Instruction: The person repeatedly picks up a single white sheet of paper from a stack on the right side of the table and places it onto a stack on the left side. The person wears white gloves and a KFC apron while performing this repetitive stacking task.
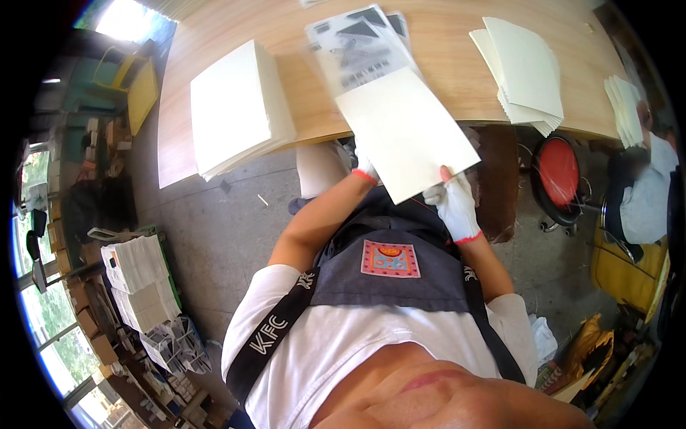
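A cream-white sheet of card (407,136) lies slanted across the table's front edge and juts out over my lap. My right hand (457,209), in a white glove with a red cuff, pinches its near right corner. The bare thumb tip is on top and the other fingers are underneath. My left hand (366,163), gloved the same way, is at the card's left edge, its fingers hidden beneath. Under the card's far end are clear plastic sleeves (357,50) with dark printing.
On the wooden table (443,43), a thick stack of white card (232,107) stands left and a fanned stack (525,68) right. Another person (647,186) sits far right by a smaller pile (624,107). A red stool (556,171) and a loaded crate (143,286) are on the floor.
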